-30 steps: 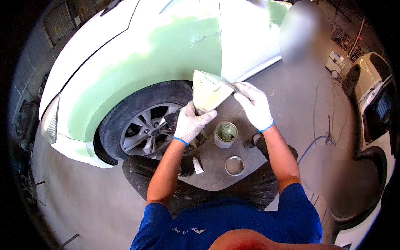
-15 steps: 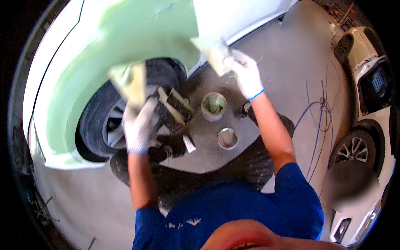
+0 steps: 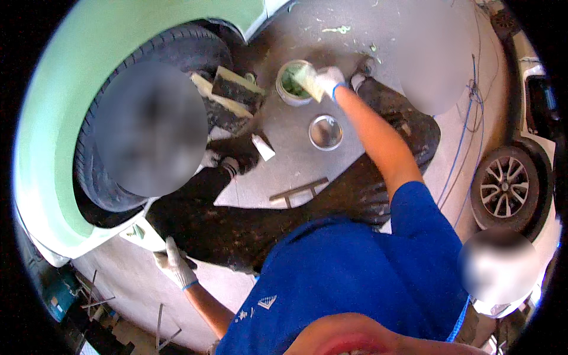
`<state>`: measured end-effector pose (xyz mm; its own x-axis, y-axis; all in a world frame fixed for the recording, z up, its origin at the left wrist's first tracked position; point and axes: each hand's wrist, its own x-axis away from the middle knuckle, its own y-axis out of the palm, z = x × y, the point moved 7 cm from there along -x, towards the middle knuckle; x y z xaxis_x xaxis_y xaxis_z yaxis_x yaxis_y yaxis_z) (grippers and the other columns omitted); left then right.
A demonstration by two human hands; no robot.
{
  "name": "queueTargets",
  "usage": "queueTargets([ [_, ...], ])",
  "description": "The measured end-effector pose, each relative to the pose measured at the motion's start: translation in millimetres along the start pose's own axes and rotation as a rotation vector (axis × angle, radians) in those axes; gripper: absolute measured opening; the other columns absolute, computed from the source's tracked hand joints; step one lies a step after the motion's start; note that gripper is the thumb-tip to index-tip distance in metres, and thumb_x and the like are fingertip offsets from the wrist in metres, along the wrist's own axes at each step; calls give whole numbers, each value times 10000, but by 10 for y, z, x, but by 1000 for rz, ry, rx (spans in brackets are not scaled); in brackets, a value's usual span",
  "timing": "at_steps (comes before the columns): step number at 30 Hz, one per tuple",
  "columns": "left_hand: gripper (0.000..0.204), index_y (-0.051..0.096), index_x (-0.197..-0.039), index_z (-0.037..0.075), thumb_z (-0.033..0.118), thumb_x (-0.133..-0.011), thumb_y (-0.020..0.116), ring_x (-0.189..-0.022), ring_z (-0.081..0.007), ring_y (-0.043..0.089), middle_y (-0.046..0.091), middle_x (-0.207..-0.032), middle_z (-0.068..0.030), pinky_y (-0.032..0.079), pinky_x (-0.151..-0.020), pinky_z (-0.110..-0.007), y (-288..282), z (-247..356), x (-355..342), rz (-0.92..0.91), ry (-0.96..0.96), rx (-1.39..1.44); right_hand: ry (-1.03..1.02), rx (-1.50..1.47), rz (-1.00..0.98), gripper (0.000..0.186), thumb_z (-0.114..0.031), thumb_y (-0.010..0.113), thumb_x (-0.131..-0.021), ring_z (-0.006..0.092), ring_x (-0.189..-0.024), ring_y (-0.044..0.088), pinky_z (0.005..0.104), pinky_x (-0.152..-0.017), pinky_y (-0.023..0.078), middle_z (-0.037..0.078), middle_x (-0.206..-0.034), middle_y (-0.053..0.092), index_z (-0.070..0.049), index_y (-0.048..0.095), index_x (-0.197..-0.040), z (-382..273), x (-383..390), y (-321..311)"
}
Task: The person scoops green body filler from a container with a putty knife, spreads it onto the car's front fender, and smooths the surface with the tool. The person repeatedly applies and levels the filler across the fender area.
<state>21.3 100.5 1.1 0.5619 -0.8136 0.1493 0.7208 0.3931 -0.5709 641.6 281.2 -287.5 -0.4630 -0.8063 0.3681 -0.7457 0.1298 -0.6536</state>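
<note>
My right hand (image 3: 330,80), in a white knitted glove, is closed on a pale yellow putty spreader (image 3: 315,89). The spreader's blade reaches over the open can (image 3: 294,102), which holds green putty (image 3: 289,78); whether it touches the putty I cannot tell. Low at the left, my gloved left hand (image 3: 176,267) grips a second, pale spreader (image 3: 152,238) with a smear of green putty on it. That spreader is beside the lower edge of the car fender (image 3: 53,160), whose surface is coated pale green.
A round metal lid (image 3: 325,132) and a white tube (image 3: 262,148) lie on the grey floor. Sanding blocks (image 3: 236,89) sit by the tyre (image 3: 171,53). Blue hose (image 3: 452,171) runs along the right, near another car's wheel (image 3: 504,188).
My left hand has dropped down and left with its spreader, away from the front of the wheel. My right hand has brought its spreader down to the can. The view has shifted.
</note>
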Motion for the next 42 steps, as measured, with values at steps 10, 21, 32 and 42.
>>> queueTargets([
  [10,567,534,-1187,-30,405,-866,703,-374,-126,437,553,-705,-54,374,-263,-254,62,153,40,49,-20,-52,155,150,-178,436,-347,656,-849,304,-1155,604,389,-879,530,200,-1244,633,-88,653,-1199,238,-573,1112],
  [21,453,525,-1131,-21,319,-876,680,-383,-110,430,502,-647,-43,345,-264,-251,35,16,2,99,25,8,680,-1051,53,370,-24,659,-829,275,-1056,598,458,-856,543,115,-1102,640,-116,615,-1184,399,136,1112],
  [32,372,597,-1003,-12,201,-793,818,-548,-76,489,587,-755,-29,414,-484,-222,59,201,14,8,96,-10,-550,445,278,299,-165,506,-902,346,-1041,627,436,-924,494,134,-1104,684,-107,686,-1133,-650,743,-348],
  [42,573,648,-1041,-77,413,-769,771,-818,-196,677,718,-922,-166,529,-773,-338,1890,1456,-108,-570,537,-198,-904,35,547,287,-110,570,-922,334,-1032,644,397,-949,490,162,-1087,689,-106,690,-1183,-1929,2174,-1918],
])
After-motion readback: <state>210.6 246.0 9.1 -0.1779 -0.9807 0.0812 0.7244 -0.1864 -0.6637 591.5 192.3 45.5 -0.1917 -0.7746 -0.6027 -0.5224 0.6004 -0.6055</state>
